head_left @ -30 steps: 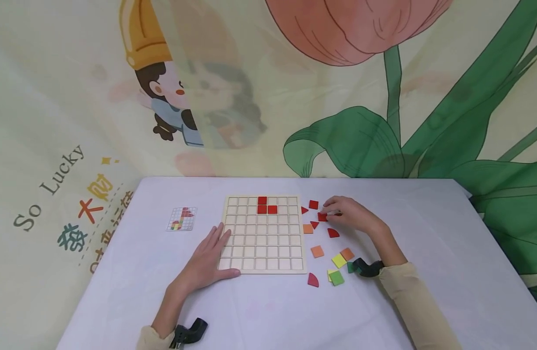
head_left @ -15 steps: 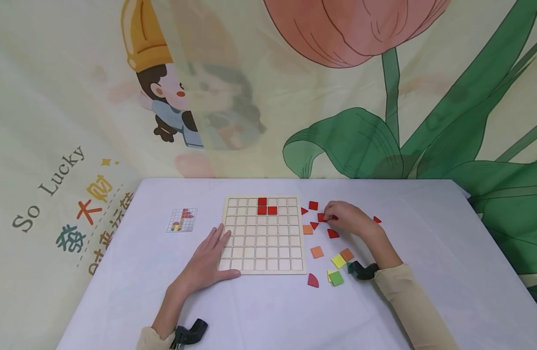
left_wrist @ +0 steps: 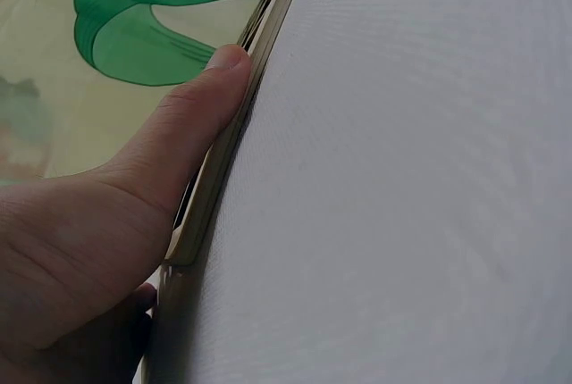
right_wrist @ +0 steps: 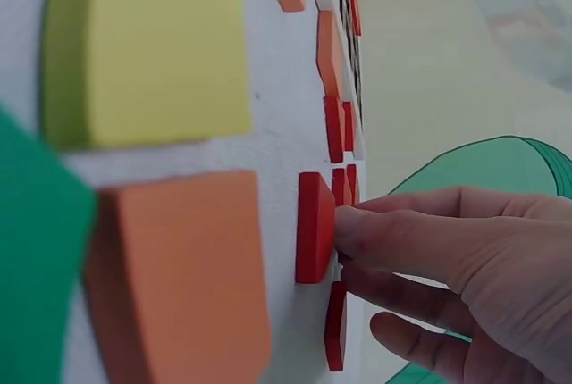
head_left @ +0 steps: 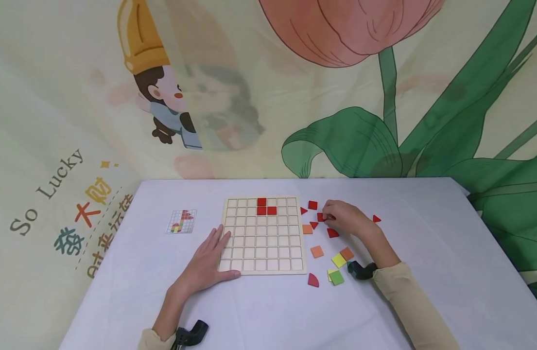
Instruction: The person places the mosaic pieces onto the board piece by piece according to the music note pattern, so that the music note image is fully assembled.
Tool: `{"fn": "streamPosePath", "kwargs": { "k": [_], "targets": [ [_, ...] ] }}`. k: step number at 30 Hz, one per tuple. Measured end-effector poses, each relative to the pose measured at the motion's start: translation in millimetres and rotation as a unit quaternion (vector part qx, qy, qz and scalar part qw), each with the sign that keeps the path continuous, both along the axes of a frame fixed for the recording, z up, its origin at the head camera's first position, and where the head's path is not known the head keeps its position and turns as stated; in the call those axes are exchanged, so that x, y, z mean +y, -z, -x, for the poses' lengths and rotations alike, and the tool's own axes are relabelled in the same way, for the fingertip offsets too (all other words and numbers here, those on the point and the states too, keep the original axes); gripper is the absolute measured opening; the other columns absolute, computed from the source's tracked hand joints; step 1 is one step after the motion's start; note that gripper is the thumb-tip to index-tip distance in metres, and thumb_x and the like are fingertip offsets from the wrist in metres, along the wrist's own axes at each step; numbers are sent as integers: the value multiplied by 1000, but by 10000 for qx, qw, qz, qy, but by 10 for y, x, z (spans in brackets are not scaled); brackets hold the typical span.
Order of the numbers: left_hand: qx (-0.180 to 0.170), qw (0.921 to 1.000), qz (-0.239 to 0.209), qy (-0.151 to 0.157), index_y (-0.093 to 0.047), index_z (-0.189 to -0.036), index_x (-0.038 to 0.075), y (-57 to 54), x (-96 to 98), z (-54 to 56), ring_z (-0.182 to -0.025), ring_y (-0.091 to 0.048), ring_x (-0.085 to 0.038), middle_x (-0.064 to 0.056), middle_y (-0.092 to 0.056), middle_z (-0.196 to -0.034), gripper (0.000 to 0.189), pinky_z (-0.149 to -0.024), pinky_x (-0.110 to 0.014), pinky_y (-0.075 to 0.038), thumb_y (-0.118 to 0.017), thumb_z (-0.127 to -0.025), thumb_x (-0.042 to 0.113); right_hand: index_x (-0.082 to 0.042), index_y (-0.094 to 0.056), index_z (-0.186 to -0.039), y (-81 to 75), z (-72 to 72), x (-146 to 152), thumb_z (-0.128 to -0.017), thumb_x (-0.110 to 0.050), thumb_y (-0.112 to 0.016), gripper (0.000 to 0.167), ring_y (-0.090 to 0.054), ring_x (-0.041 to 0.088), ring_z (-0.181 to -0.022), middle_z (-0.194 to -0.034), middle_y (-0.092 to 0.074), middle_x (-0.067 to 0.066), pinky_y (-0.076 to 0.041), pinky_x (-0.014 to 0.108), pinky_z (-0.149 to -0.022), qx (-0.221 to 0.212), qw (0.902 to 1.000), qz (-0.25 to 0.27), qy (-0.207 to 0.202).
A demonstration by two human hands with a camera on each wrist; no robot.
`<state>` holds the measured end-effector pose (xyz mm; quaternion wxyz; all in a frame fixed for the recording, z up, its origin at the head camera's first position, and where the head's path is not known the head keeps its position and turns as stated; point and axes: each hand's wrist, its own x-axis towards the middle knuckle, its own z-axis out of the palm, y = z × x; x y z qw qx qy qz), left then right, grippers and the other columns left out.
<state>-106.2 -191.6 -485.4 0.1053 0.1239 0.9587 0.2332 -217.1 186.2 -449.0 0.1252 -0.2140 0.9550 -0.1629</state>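
The right hand (head_left: pixel 348 217) has its fingers curled and its thumb and index tips drawn together over a red square tile (head_left: pixel 320 217), apparently pinching the side next to them; whether it is lifted cannot be told. In the right wrist view, a red quarter-circle piece (right_wrist: pixel 315 228) stands in front of that contact.

The left hand (head_left: pixel 205 260) has its fingers extended along the side of a wooden grid board (head_left: pixel 272 240) and its thumb set apart along the near edge, a brace that probably keeps the board from sliding. Beyond those fingers, three red squares (head_left: pixel 261 210) sit in cells, forming an L.

A small pattern card (head_left: pixel 181 221) lies to the left of the left fingertips, presumably where it can be read without being covered. Orange (head_left: pixel 317 252), yellow (head_left: pixel 338 260) and green (head_left: pixel 336 277) squares lie nearer the person than the right fingertips, likely kept within easy reach; a red triangle (head_left: pixel 376 218) lies off to the right of that hand.

A lightly creased white cloth (head_left: pixel 259 316) lies under everything. Behind the fingers hangs a cream backdrop (head_left: pixel 93 97) printed with a tulip (head_left: pixel 347 29) and green leaves (head_left: pixel 360 133).
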Motion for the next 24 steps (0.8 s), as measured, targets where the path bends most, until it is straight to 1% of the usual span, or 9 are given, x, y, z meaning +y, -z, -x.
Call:
{"fn": "streamPosePath", "kwargs": {
  "k": [4, 10, 13, 17, 24],
  "targets": [
    [-22, 10000, -5, -29, -21, -155, 9, 7, 0, -1, -152, -6, -36, -14, -8, -165, 108, -120, -58, -17, -74, -75, 59, -13, -69, -87, 10, -4, -8, -83, -11, -76, 8, -57, 16, -86, -95, -64, 3, -58, 30, -78, 44, 10000, -16, 24],
    [-41, 10000, 24, -45, -20, -155, 10, 17, 1, 1, -153, -5, -35, -12, -7, -165, 109, -121, -57, -17, -74, -74, 59, -12, -71, -97, 41, -5, -2, -84, -9, -74, 14, -57, 16, -86, -97, -64, 4, -58, 32, -80, 38, 9998, 130, 114],
    [-39, 10000, 38, -42, -20, -155, 10, 18, 5, -3, -153, -4, -35, -12, -7, -165, 109, -121, -57, -17, -73, -75, 60, -11, -71, -100, 59, -8, -3, -84, -10, -74, 16, -55, 15, -85, -96, -63, 3, -57, 30, -78, 52, 9998, 166, 127],
    [51, 10000, 35, -13, -21, -155, 9, 18, 5, -9, -152, -6, -36, -14, -9, -165, 108, -120, -57, -18, -74, -75, 59, -11, -71, -99, 67, 0, -10, -83, -10, -75, 17, -53, 15, -81, -91, -61, 2, -54, 25, -73, 124, 9998, 147, 109],
    [211, 9998, 7, 17, -23, -154, 8, 19, -3, -13, -152, -8, -36, -14, -10, -164, 107, -119, -58, -20, -75, -75, 57, -10, -70, -98, 66, 1, -24, -83, -9, -75, 16, -52, 14, -81, -89, -59, 2, -49, 21, -69, 153, 9997, 155, 86]
  ]
}}
